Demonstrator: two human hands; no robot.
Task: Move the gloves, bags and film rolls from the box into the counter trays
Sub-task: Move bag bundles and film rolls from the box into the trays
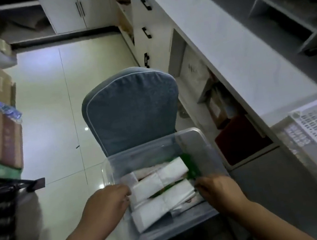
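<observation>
Fingers (124,190) of the left hand (106,203) were curled round the near end of the white packs (164,189), which were kept inside the clear box (148,152). Fingers of the right hand (216,190) were laid at the opposite end; their grip could not be told. A green pack (190,166) was seen just beyond them.

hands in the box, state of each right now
Left hand: closed, fingers curled on the left end of the white packets.
Right hand: closed on the right end of the same packets.
</observation>
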